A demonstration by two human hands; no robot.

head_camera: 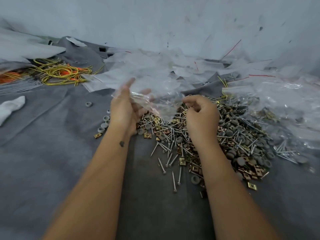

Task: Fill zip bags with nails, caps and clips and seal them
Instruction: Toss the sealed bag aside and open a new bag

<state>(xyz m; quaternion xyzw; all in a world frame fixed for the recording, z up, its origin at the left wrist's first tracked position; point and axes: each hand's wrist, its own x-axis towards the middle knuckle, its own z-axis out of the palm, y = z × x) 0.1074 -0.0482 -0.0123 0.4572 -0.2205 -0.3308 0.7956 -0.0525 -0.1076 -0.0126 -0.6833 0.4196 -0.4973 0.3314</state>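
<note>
Above the heap of nails, caps and clips (pixel 216 135) I hold a clear zip bag (pixel 155 101) between both hands. My left hand (pixel 123 110) is at the heap's left edge, palm turned inward, fingers fairly straight and rising inside or behind the film; the plastic blurs them, so I cannot tell exactly how they clasp it. My right hand (pixel 200 115) hangs over the middle of the heap with its fingers curled, thumb and fingertips pinching the bag's right edge. The bag sags between them, just over the heap's far-left part; through the film I cannot tell whether anything is inside.

The heap itself lies on a grey cloth (pixel 52 161): silver nails (pixel 170 159) spill from its near edge, brass clips (pixel 252 185) sit at its near right, and grey caps (pixel 103 126) are strewn just left of it. Beyond the heap is a loose drift of more clear bags (pixel 173 70), some with red zip strips. Far left of the heap lies a tangle of yellow and orange cord (pixel 58 71), and a white rag (pixel 10 108) nearer the left border.
</note>
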